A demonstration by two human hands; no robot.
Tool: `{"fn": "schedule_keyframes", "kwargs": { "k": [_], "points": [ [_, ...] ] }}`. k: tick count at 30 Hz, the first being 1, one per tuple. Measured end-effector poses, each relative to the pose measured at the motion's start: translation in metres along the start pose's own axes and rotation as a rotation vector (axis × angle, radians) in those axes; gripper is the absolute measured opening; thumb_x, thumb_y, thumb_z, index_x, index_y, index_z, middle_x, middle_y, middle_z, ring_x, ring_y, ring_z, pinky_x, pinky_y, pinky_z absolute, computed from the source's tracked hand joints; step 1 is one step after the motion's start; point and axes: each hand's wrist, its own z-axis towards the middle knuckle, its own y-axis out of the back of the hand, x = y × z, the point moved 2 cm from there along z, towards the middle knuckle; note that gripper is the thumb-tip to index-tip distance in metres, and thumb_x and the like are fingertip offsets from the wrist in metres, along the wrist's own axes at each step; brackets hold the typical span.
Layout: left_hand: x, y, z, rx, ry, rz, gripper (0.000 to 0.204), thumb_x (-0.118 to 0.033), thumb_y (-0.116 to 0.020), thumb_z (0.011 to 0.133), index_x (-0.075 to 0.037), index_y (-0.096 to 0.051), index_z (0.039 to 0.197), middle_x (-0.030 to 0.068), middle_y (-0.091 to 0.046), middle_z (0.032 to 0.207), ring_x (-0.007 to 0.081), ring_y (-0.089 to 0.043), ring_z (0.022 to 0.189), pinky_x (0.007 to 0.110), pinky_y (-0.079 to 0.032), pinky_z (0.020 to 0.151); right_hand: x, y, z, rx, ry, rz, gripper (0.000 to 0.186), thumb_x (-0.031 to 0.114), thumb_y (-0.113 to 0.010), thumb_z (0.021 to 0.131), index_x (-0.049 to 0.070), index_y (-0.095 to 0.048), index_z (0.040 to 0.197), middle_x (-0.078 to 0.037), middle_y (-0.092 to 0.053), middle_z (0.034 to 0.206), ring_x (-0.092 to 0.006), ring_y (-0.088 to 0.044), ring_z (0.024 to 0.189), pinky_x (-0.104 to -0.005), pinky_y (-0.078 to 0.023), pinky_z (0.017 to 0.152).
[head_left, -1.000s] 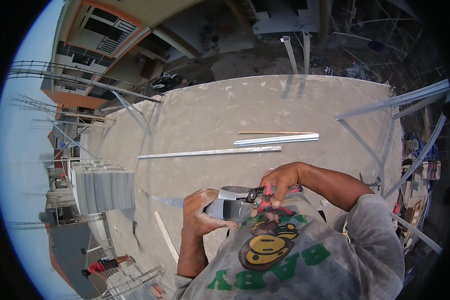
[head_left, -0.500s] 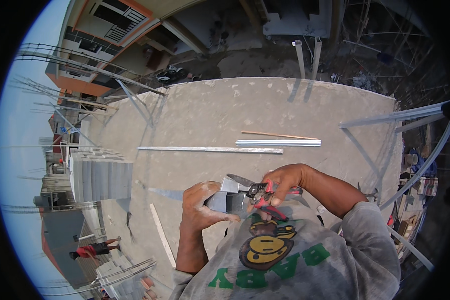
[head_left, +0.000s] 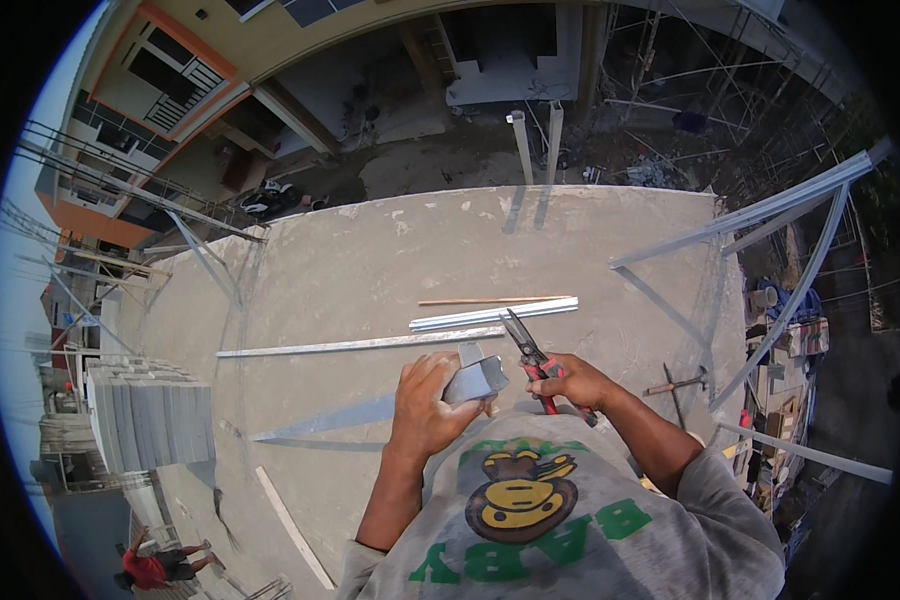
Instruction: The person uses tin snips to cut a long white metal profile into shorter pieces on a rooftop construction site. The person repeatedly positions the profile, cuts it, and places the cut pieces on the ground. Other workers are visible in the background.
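Both hands up in front of the torso, roughly level, apart, each closed in a grip. Left hand [head_left: 428,400]: back toward camera, fingers curled over, thumb along the near side pointing right, pale dust on the skin. Left forearm [head_left: 395,490] rises steeply. Right hand [head_left: 570,380]: fingers wrapped, thumb pointing left; right forearm [head_left: 655,435] slants up-left from a bent elbow.

We see lettering on the grey T-shirt [head_left: 630,480] that the person wears, at the near side of the scene. Large green capitals [head_left: 558,548] run across it, legible, on the near side of a brown and yellow cartoon figure [head_left: 520,512]. Smaller green lettering [head_left: 525,447] beyond the figure we cannot read.
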Motion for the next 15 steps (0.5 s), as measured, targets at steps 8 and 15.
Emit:
{"fn": "schedule_keyframes", "kwargs": {
  "k": [8,15],
  "points": [
    [0.006,-0.011,0.005,0.039,-0.029,-0.147,0.047,-0.020,-0.084,0.062,-0.001,-0.066,0.102,0.0143,-0.067,0.097,0.0321,-0.065,0.087,0.040,-0.052,0.078,-0.030,-0.010,-0.021,-0.218,-0.133,0.511,0.042,0.019,-0.074,0.084,0.005,-0.055,0.118,-0.006,-0.061,0.101,-0.0169,-0.063,0.091,-0.0317,-0.051,0.079],
    [0.008,-0.005,0.017,0.155,0.006,-0.099,0.049,-0.025,-0.084,0.067,-0.002,-0.067,0.107,0.0147,-0.068,0.098,0.0312,-0.066,0.091,0.039,-0.053,0.078,-0.040,-0.024,-0.026,-0.292,-0.094,0.553,0.047,0.016,-0.073,0.082,0.004,-0.053,0.122,-0.010,-0.062,0.109,-0.0197,-0.064,0.093,-0.0341,-0.052,0.081]
  ]
}}
